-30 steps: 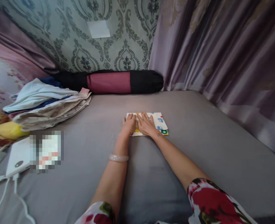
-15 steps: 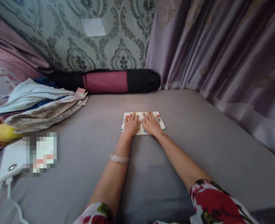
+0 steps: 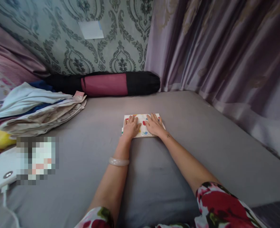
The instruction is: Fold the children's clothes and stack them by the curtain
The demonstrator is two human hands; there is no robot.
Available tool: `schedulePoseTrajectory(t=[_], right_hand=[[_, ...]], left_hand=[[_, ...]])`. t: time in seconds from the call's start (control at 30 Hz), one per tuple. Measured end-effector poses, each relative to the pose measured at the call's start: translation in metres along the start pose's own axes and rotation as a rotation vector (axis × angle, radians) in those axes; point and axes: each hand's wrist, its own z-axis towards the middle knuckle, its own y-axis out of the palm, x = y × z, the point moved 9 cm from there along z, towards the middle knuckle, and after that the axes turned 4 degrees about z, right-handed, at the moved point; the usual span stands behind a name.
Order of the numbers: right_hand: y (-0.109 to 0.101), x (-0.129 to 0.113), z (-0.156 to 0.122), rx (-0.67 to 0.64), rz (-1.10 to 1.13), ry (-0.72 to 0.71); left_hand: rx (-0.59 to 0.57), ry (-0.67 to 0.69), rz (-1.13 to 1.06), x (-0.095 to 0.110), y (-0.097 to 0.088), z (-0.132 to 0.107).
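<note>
Folded cloth [image 3: 142,129] is on the grey bed [image 3: 206,152], mid-scene, lying directly under the grip on both sides. Long axis runs left to right, across the line of the forearms; short side runs near to far. Left hand [image 3: 131,126] covers its left end, right hand [image 3: 154,125] its right end, a bare strip between them. Neither hand is clearly nearer its middle. Both palms down, fingers extended and slightly apart, pointing far, thumbs turned inward; nothing pinched that I can see. How hard they press: can't tell. Cloth looks thin, layered and flat: white with red, yellow, blue and green print. Layers don't line up exactly, a bit with green sticks out at the near left corner. Layer count not readable from here. Black-and-maroon roll [image 3: 104,85] well apart at the far side, clothes pile [image 3: 42,109] far left, white device [image 3: 8,166] with cables near left.
</note>
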Motion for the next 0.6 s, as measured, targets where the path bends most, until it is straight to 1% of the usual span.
schedulePoseTrajectory(t=[0.1,0.23,0.3,0.47,0.53,0.6], right_hand=[[-0.004,0.014,-0.005,0.036,-0.033,0.050],[0.002,0.022,-0.009,-0.002,-0.016,0.089],[0.003,0.022,-0.009,0.001,-0.012,0.092],[0.002,0.019,-0.010,0.029,-0.003,0.074],[0.002,0.022,-0.008,0.018,0.041,0.073],[0.001,0.028,-0.004,-0.007,0.131,0.074]], left_hand=[[0.012,-0.074,-0.009,-0.010,-0.002,0.000],[-0.058,-0.150,-0.037,-0.020,0.007,0.001],[-0.077,-0.159,-0.044,-0.022,0.010,0.002],[-0.080,-0.175,-0.054,-0.025,0.013,0.002],[-0.079,-0.177,-0.064,-0.027,0.014,0.003],[-0.072,-0.172,-0.070,-0.029,0.015,0.004]])
